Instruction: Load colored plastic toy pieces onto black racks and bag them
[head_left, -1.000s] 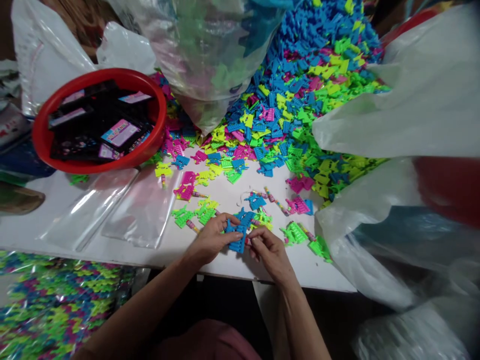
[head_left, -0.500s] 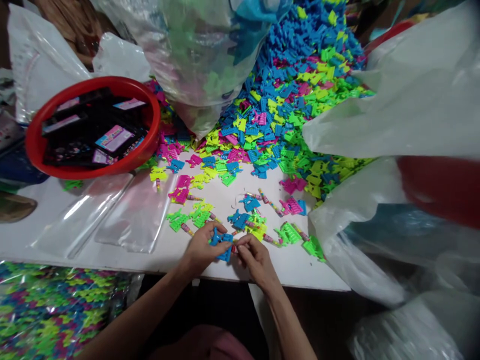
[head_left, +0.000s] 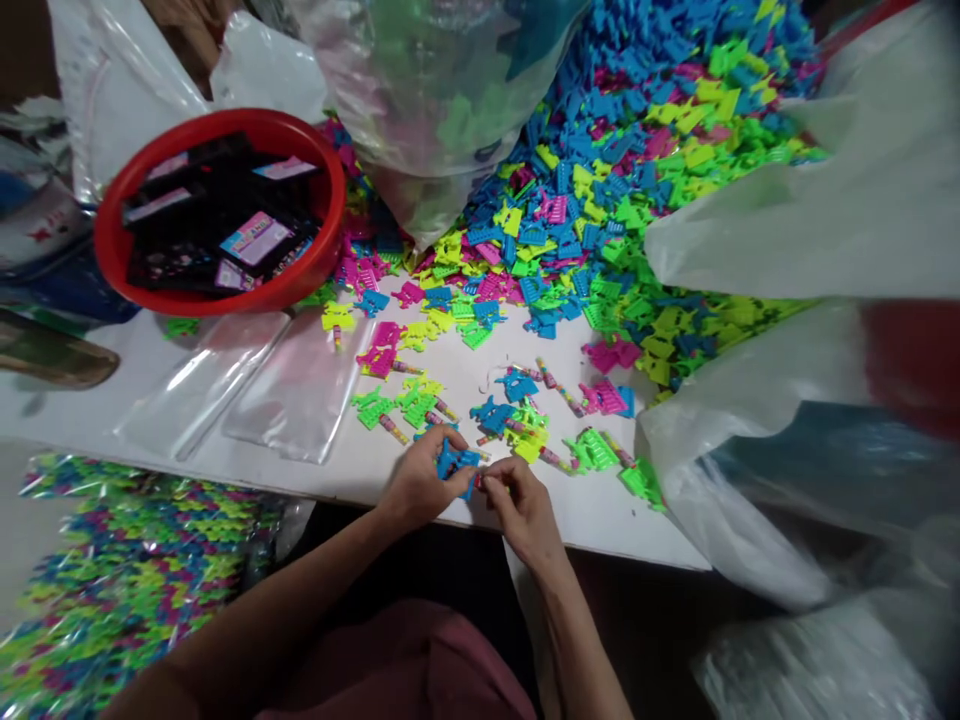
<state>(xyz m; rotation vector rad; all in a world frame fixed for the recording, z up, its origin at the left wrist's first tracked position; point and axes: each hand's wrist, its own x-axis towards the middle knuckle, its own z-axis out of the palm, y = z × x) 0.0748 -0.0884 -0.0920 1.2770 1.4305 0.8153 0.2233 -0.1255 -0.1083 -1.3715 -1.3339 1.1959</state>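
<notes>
My left hand (head_left: 414, 484) pinches a small blue plastic toy (head_left: 453, 463) at the near edge of the white table (head_left: 600, 520). My right hand (head_left: 521, 505) is closed beside it, fingertips pinching a thin pink and red candy stick (head_left: 484, 482) that meets the toy. Loose toys in green, blue and pink, some with candy sticks, lie just beyond my hands (head_left: 525, 425). A big heap of the same toys (head_left: 622, 170) rises at the back.
A red bowl (head_left: 112, 215) with black packets stands at the back left. Flat clear bags (head_left: 247, 385) lie left of my hands. Big plastic sacks (head_left: 795, 210) crowd the right side and the back. Packed toys in plastic (head_left: 127, 570) lie below the table's left edge.
The camera has shifted, so the scene sits differently in view. My hands stay together at the table's edge, working the blue toy and the stick; the toy has turned slightly.
</notes>
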